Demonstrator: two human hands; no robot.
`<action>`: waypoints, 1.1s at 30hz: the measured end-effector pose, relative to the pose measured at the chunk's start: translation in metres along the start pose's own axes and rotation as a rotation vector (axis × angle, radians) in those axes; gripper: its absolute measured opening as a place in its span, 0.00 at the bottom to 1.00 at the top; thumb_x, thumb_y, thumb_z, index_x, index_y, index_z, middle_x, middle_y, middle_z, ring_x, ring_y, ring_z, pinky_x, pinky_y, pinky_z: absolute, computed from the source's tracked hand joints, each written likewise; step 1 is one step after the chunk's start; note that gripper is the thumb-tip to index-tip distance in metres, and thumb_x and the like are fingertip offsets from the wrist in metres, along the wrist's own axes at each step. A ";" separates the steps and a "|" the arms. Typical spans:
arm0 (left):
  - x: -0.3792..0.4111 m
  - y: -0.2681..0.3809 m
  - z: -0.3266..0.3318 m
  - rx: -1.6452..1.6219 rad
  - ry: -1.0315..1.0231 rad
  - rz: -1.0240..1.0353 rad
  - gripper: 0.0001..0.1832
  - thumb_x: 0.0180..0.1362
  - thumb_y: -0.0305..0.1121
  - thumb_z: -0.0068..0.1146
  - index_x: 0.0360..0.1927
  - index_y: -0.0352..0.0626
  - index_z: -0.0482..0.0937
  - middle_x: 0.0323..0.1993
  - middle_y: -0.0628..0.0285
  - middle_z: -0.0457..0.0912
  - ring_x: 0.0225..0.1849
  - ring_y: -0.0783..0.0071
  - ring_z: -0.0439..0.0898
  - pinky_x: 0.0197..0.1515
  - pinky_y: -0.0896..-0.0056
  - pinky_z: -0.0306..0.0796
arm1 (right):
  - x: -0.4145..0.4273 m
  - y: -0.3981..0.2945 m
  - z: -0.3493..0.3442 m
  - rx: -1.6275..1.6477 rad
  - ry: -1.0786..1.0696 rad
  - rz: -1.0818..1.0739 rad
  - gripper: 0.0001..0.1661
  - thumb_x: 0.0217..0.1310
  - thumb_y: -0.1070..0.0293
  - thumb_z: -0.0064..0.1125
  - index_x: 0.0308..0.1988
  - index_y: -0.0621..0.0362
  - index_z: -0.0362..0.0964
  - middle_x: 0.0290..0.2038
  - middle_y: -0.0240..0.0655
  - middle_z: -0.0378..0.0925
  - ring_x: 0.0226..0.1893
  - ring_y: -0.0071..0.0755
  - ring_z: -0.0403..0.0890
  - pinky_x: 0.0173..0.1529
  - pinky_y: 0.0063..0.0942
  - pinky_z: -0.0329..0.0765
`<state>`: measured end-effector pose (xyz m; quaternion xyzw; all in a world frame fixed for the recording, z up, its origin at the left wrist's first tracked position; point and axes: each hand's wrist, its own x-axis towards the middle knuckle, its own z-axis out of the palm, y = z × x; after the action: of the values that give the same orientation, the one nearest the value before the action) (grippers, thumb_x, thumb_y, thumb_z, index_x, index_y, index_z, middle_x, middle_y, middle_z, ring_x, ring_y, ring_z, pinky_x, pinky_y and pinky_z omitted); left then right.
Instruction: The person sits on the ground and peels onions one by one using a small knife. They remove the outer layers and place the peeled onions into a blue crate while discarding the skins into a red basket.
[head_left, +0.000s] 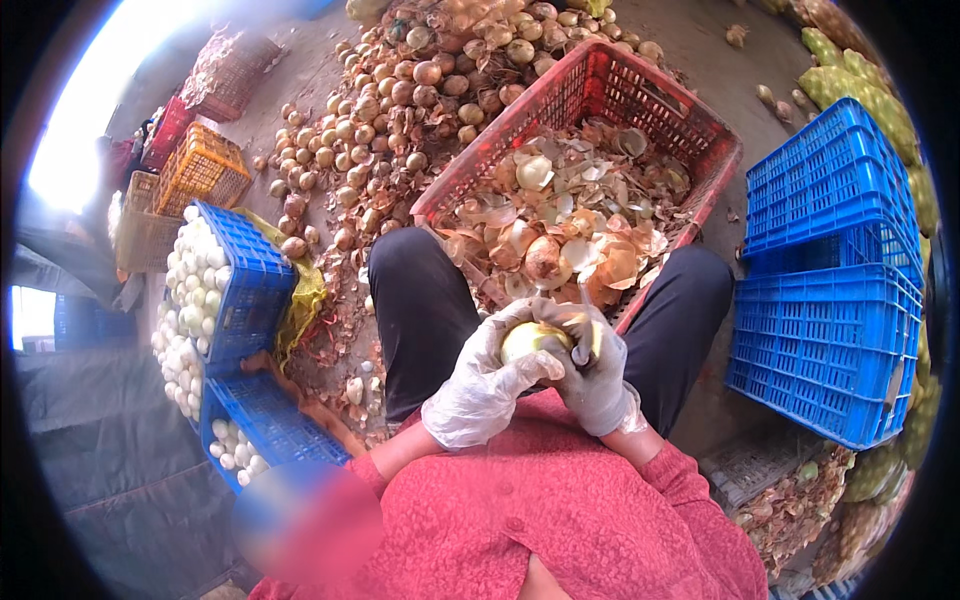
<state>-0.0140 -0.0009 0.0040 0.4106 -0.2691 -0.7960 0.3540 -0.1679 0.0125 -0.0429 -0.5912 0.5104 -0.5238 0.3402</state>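
Observation:
In the middle of the head view, my left hand (480, 382), in a thin whitish glove, holds a partly peeled onion (525, 340). My right hand (596, 367), in a greyish glove, touches the onion's right side and grips a small tool (581, 355), perhaps a knife, whose blade is mostly hidden by the fingers. Both hands are over my lap, at the near end of a red plastic crate (480, 161) between my knees. Loose onion skins (577, 195) lie in that crate, with an unpeeled-looking onion (545, 259) among them.
A large heap of unpeeled onions (397, 97) spreads over the floor beyond the crate. Blue crates with peeled white onions (196, 281) stand at the left, beside a yellow mesh bag (304, 300). Stacked blue crates (825, 337) are at the right, with green mesh sacks (847, 86) behind them.

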 end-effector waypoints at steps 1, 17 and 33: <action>0.002 0.006 0.000 0.088 -0.072 -0.025 0.35 0.60 0.26 0.67 0.68 0.36 0.61 0.58 0.59 0.73 0.58 0.75 0.74 0.61 0.74 0.70 | 0.003 -0.005 -0.003 0.118 -0.064 0.102 0.11 0.61 0.75 0.62 0.44 0.66 0.74 0.44 0.42 0.82 0.45 0.35 0.83 0.53 0.31 0.78; 0.009 0.001 -0.021 -0.124 0.210 0.297 0.31 0.59 0.18 0.59 0.67 0.39 0.65 0.56 0.58 0.76 0.56 0.69 0.77 0.57 0.65 0.74 | 0.027 -0.010 0.013 -0.074 -0.076 -0.104 0.22 0.53 0.68 0.72 0.47 0.57 0.74 0.42 0.40 0.80 0.39 0.39 0.83 0.44 0.32 0.79; 0.023 0.013 -0.047 -0.144 -0.027 0.096 0.39 0.48 0.27 0.73 0.65 0.40 0.68 0.57 0.58 0.75 0.57 0.69 0.77 0.57 0.66 0.74 | 0.029 -0.009 0.015 0.233 -0.158 0.255 0.25 0.57 0.71 0.71 0.52 0.65 0.71 0.41 0.32 0.81 0.38 0.23 0.81 0.43 0.22 0.78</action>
<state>0.0205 -0.0337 -0.0214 0.3600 -0.2353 -0.8010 0.4164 -0.1530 -0.0147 -0.0301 -0.5176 0.4889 -0.4840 0.5087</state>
